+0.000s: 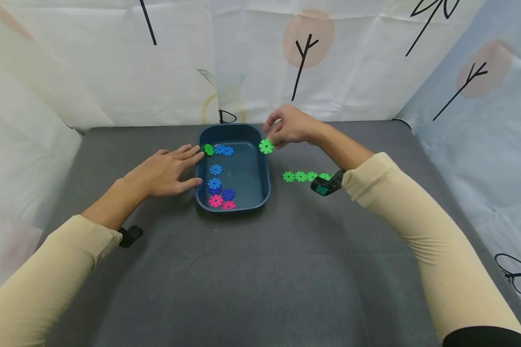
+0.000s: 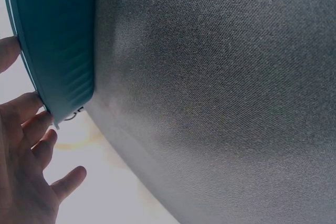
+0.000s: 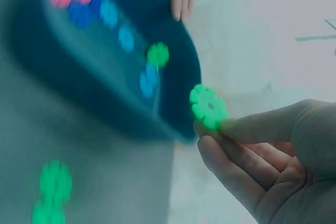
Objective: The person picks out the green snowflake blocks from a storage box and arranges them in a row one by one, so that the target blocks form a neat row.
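Observation:
A light green snowflake-shaped plastic disc (image 1: 267, 146) is pinched between thumb and fingertip of my right hand (image 1: 292, 126), above the right rim of a dark blue tray (image 1: 247, 193). My left hand (image 1: 171, 169) lies with fingers spread, its fingertips touching the tray's left rim. Inside the tray, a darker green disc (image 1: 209, 149) stands beside blue discs (image 1: 228, 151) at the far left. Several more blue discs and two pink discs (image 1: 215, 200) lie along the tray's left side. The right wrist view shows the pinched disc (image 3: 209, 106) close up.
A row of several light green discs (image 1: 300, 177) lies on the grey tabletop (image 1: 260, 279) right of the tray, its right end hidden by the wrist device (image 1: 325, 185). White printed cloth (image 1: 252, 53) hangs behind the table and along its sides.

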The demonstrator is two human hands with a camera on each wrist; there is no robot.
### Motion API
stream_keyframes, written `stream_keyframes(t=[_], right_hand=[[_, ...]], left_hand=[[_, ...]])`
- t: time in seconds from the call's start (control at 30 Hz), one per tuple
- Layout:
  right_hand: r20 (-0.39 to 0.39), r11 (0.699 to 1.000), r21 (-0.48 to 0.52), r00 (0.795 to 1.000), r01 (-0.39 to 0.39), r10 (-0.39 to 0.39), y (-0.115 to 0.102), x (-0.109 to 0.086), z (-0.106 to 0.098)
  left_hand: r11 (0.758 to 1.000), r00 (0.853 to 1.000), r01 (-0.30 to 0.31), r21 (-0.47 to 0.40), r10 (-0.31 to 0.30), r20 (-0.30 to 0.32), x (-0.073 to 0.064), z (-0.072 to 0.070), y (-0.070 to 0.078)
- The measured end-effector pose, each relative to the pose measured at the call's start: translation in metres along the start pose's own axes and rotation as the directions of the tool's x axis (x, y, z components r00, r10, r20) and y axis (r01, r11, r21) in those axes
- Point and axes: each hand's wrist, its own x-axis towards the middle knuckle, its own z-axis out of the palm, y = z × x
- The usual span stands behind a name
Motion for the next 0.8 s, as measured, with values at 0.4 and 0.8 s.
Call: stream_keyframes(t=[0.4,0.8], right_hand=[[-0.166,0.992,0.062,0.979,-0.109,0.118,0.08,-0.071,-0.066],[-0.296,0.974,0.06,0.928,-0.217,0.225,0.173,-0.131,-0.092]], left_hand=[[1.0,1.0,0.012,0.001,-0.012,0.004,-0.001,0.001,-0.004],[1.0,1.0,0.015,-0.002,-0.015,0.003,-0.004,0.002,-0.004]])
